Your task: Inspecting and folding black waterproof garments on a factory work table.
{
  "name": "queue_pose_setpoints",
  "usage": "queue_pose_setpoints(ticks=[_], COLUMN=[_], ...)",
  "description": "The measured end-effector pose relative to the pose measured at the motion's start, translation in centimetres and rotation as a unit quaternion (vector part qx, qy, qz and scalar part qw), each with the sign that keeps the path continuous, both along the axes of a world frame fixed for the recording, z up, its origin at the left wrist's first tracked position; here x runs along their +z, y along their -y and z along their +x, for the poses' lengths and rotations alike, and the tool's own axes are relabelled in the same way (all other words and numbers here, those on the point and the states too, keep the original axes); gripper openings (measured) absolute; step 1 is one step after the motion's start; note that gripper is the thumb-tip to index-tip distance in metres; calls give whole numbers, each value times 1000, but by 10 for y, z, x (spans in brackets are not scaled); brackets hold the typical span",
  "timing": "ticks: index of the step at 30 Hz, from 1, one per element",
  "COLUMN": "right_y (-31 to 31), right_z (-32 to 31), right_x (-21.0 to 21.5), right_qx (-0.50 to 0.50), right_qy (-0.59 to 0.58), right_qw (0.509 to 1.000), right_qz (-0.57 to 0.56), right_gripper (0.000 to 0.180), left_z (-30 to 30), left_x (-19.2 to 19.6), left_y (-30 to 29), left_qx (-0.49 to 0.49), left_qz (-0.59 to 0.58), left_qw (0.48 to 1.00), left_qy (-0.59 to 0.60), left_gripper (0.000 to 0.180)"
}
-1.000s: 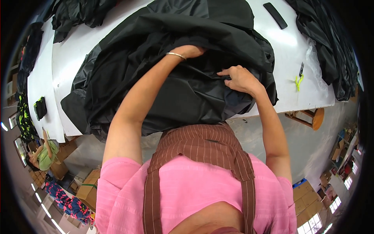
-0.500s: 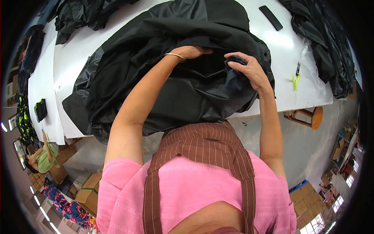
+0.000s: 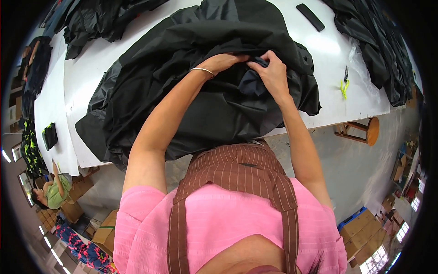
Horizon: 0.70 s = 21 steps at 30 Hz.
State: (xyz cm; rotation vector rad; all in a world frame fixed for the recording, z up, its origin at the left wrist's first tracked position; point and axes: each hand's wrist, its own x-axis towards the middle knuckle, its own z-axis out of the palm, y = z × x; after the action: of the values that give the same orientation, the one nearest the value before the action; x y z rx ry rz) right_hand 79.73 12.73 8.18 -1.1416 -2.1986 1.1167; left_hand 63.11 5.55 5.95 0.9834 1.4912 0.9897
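Note:
A large black garment [image 3: 182,73] lies spread and bunched over the white table [image 3: 91,91]. My left hand [image 3: 226,61], with a thin bracelet on its wrist, pinches a fold of the fabric near the garment's middle. Right beside it, my right hand [image 3: 273,73] is closed on a bunched piece of the same dark fabric. The two hands almost touch. My fingertips are partly buried in the cloth.
More black garments [image 3: 374,45] are piled at the table's right and another heap [image 3: 100,23] at the far left. A flat black rectangular object [image 3: 310,17] and yellow-green thread snips [image 3: 344,84] lie on the table. A wooden stool [image 3: 365,130] stands right. A person in green [image 3: 50,192] sits lower left among cardboard boxes.
My right hand has moved up and left across the garment to meet my left hand, and has closed on a fold of fabric. My left hand has stayed about where it was.

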Motion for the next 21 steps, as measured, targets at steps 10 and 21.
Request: queue_pose_setpoints(ticks=[10,21], right_y=[-15,-8], right_z=[19,15], right_x=[-30,-14], right_qx=[-52,36], right_qy=[10,-70], right_qw=[996,971], right_qz=[66,-224], right_gripper=[31,39], left_z=[10,18], left_x=[16,21], left_y=[4,14], left_qx=[21,88], left_qz=[3,-27], left_qw=[999,994], left_qy=[39,57], left_gripper=[40,45])
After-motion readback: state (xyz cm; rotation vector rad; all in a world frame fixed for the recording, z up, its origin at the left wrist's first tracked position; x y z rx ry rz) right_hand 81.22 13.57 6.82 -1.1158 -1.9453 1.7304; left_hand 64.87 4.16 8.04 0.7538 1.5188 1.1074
